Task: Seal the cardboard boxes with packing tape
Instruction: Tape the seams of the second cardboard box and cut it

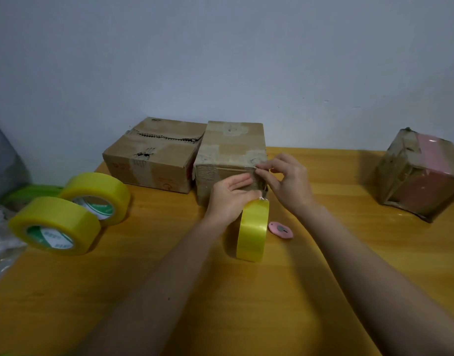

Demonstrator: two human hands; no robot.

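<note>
middle box (pixel 231 150) sits at the table's (pixel 323 253) back edge. my right hand (pixel 288 185) pinches the tape end at its top front corner; left hand (pixel 229 195), fingers straight, presses the box face, roll (pixel 252 231) standing below. i'd keep tension and rub the strip flat before reaching for the cutter (pixel 281 229).

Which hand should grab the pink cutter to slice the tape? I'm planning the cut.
Probably the right hand: the pink cutter lies on the table just below it, right of the tape roll. The left hand is beside the roll, against the box.
</note>
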